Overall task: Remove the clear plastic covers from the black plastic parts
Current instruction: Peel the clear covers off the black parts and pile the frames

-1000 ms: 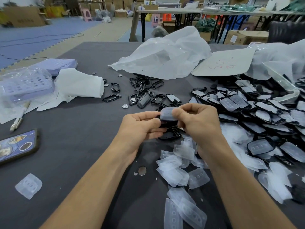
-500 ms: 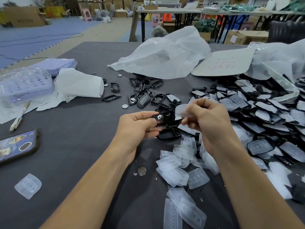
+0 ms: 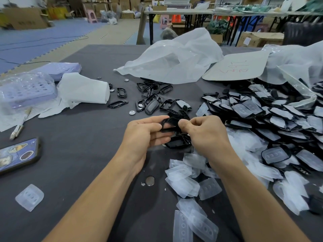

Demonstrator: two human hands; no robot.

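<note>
Both hands hold one black frame above the dark table.

The left hand pinches the left end of the black plastic part between thumb and curled fingers. The right hand, fingers curled, grips its right end, so the part spans the gap between them. Loose clear covers lie below the right wrist, and the pile of covered parts lies further right.

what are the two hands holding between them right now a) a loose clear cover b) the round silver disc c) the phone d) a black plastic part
d: the left hand and the right hand both pinch a black plastic part above the table, and it looks like an open frame with no clear cover on it.
</note>
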